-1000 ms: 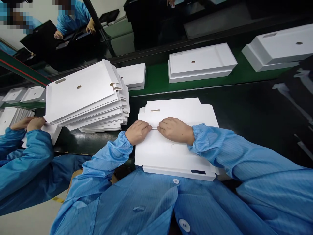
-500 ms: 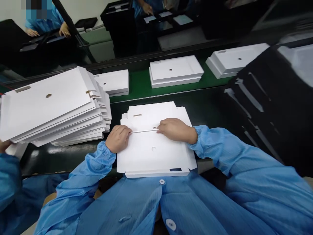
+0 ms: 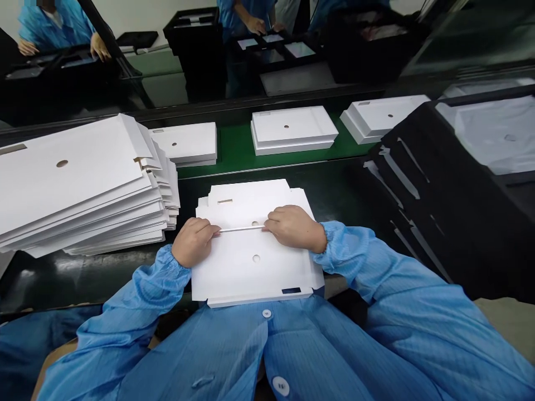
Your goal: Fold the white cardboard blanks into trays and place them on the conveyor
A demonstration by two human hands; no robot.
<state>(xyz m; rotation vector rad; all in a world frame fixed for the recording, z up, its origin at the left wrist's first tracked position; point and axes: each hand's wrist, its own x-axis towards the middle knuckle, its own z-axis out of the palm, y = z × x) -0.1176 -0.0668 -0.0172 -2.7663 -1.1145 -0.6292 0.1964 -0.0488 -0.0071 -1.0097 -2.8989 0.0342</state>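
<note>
A white cardboard box blank point(image 3: 234, 273) with round holes, a slot and notched flaps lies in front of me, its near edge against my blue coat. Across its middle runs a raised narrow fold. My left hand point(image 3: 193, 240) pinches the left part of this fold between thumb and fingers. Farther right, my right hand point(image 3: 293, 227) grips the same fold, fingers curled and thumb underneath them. To the left of my left hand rises a tall stack of white box blanks point(image 3: 83, 172), slightly fanned out.
Flat white boxes point(image 3: 292, 125) stand in several piles on a green strip point(image 3: 234, 147) behind the dark worktable point(image 3: 334, 184). A black bin point(image 3: 455, 206) with slots and clear plastic is at the right. Beyond the glass, co-workers' hands point(image 3: 256, 25) handle flat panels.
My view has shifted a little to the right, so things appear farther left. Both hands keep their hold on the fold. The co-worker's hand at the left edge has left the view.
</note>
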